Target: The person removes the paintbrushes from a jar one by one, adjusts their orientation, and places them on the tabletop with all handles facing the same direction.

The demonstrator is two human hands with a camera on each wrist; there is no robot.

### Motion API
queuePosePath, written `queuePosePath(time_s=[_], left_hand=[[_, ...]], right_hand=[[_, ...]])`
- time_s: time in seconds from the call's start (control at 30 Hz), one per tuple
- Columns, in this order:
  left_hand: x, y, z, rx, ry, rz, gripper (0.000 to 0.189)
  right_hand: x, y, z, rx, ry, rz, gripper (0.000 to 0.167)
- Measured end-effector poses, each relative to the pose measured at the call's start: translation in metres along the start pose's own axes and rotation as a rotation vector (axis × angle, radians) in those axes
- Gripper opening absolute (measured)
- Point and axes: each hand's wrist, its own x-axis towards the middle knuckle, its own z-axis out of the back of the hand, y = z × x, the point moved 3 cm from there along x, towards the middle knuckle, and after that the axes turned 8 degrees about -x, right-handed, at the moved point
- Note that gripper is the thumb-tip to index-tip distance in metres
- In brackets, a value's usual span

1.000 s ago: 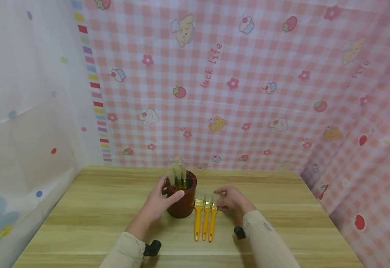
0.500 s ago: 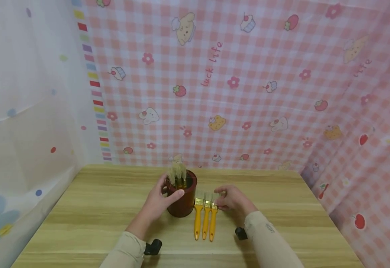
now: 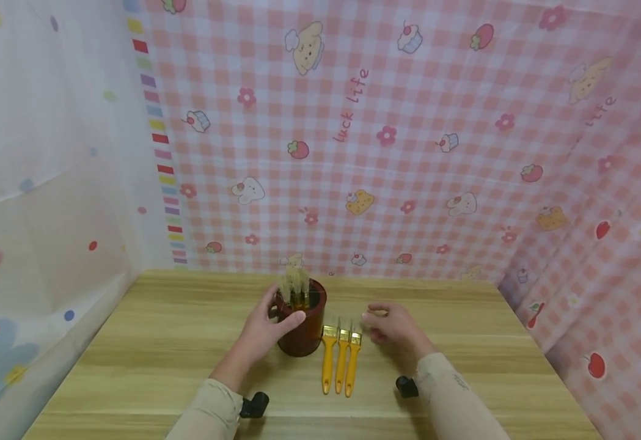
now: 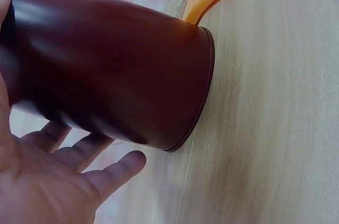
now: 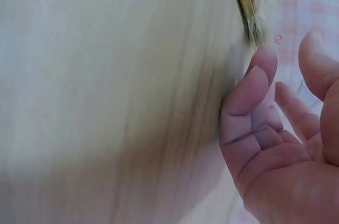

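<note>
A dark red-brown round cup (image 3: 305,337) stands upright on the table, bristles up on several paintbrushes (image 3: 297,288) inside it. My left hand (image 3: 258,331) holds it at the left, thumb over the front near the rim. In the left wrist view the fingers curve along the smooth cup (image 4: 111,65). Three paintbrushes with yellow handles (image 3: 341,363) lie side by side just right of the cup, bristles pointing away from me. My right hand (image 3: 394,327) is beside their bristle ends with loosely bent fingers and nothing in them; the right wrist view shows a brush tip (image 5: 256,30) near its fingertips.
The wood-grain table (image 3: 161,342) reaches back to a pink checked cloth (image 3: 331,177). A white patterned cloth (image 3: 51,201) hangs at the left. Black wrist mounts (image 3: 406,386) stick out by both sleeves.
My right hand has drawn slightly right, away from the bristles of the rightmost brush. The left hand keeps its hold on the cup.
</note>
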Motion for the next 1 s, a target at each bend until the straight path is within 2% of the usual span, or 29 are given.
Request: queuePosePath(time_s=[0.2,0.47,0.83,1.0], left_hand=[[-0.001,-0.002,0.000,0.002,0.003,-0.006,0.103],[-0.002,-0.002,0.000,0.001,-0.011,0.000,0.101],[-0.002,-0.001,0.002,0.003,-0.012,-0.014,0.100],[-0.001,-0.001,0.001,-0.001,-0.008,-0.020,0.100]], right_hand=[[0.000,0.000,0.013,0.018,-0.037,0.031,0.060],[-0.003,0.016,0.017,0.023,-0.044,0.104,0.061],[-0.007,0.066,-0.001,0.048,-0.041,0.246,0.063],[-0.009,0.091,-0.011,0.058,-0.077,0.316,0.060]])
